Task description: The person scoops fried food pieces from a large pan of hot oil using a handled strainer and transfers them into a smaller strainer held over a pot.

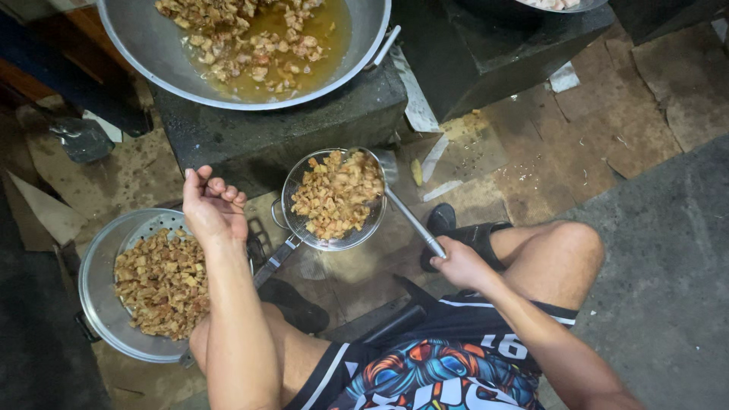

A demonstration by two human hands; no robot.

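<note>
My left hand [213, 206] sits at about nine o'clock from the strainer [334, 199], fingers curled loosely toward the palm. It seems to have the strainer's long handle [275, 260], which runs down toward seven o'clock, but my wrist hides the grip, so I cannot tell for certain that the fingers close on it. My right hand [459, 263] is clamped on the metal handle of one ladle [410, 220], at four o'clock from the strainer; the ladle's bowl lies against the strainer's rim at about one o'clock. My hands are well apart, with the strainer between them.

I count one wire-mesh strainer, heaped with browned, fried meat pieces. Vessels holding food: three that I can see clearly. At twelve o'clock, one big metal wok [250, 45] rests on a dark stove block [281, 125], with meat pieces floating in yellow oil. At eight o'clock, on the floor, is one round perforated metal pan [102, 292] with a pile of the same fried pieces. At the top right edge a further pan [558, 4] just shows.

My two bare knees flank the scene, and one dark sandal [440, 220] shows near my right hand.
</note>
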